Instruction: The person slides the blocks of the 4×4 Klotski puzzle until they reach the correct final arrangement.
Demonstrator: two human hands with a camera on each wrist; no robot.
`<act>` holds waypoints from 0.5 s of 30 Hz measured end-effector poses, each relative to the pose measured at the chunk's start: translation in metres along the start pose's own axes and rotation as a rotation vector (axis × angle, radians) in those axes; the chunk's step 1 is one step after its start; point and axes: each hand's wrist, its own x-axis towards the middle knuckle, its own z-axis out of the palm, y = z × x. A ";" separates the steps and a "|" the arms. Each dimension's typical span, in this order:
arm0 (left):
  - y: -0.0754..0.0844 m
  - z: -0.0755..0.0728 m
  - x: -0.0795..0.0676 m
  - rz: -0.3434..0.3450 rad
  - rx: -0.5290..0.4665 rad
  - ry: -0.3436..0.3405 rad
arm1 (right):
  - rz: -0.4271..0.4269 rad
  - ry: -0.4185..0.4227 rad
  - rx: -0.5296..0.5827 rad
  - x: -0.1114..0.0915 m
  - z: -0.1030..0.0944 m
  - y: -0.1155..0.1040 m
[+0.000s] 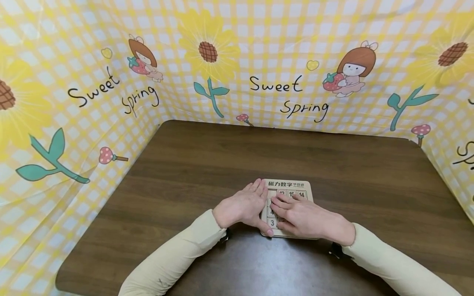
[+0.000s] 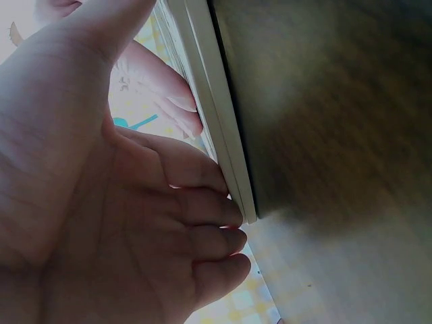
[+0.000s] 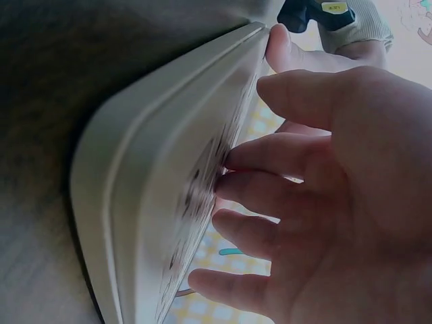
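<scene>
A: Where is the work set out?

B: On the brown wooden table (image 1: 207, 156), where the number puzzle board (image 1: 309, 190) is laid flat, its printed heading turned to the far side.

A: And how is the board steadied?

B: By the left hand (image 1: 247, 206), it is judged. Its fingers are stretched along the left edge and its thumb is spread out to the near left corner; nothing is gripped. Only light bracing should be needed there, so that the frame is not dragged when a tile is pushed.

A: What of the right hand (image 1: 304, 216)?

B: It is reached over the tiles with its fingers fanned and slightly bent, nothing held. Some fingertips appear to be rested on the left part of the grid; how hard they are pressed cannot be told.

A: Which tiles can be read?

B: The 15 tile (image 1: 291, 193) in the far row, and the 4 tile (image 1: 272, 212) above the 3 tile (image 1: 272, 223) in the left column. Several others are covered.

A: And the smallest point?

B: What looks like a vacant slot (image 1: 272, 193) is seen at the far left. Tiles are best slid straight, by one fingertip, with neighbours left untouched.
</scene>
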 end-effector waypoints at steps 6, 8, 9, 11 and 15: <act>0.000 0.000 -0.001 -0.002 -0.012 0.002 | 0.003 -0.008 0.013 0.001 0.000 0.002; 0.000 0.000 0.000 -0.003 -0.014 0.000 | 0.010 -0.014 0.020 0.003 -0.001 0.004; -0.001 0.000 0.000 -0.004 -0.014 -0.001 | 0.014 -0.017 0.022 0.005 -0.001 0.005; -0.001 0.000 0.000 -0.003 -0.014 -0.002 | 0.026 -0.016 0.018 0.008 -0.002 0.008; -0.001 0.000 0.001 0.000 -0.015 -0.004 | 0.049 -0.019 0.012 0.014 -0.002 0.013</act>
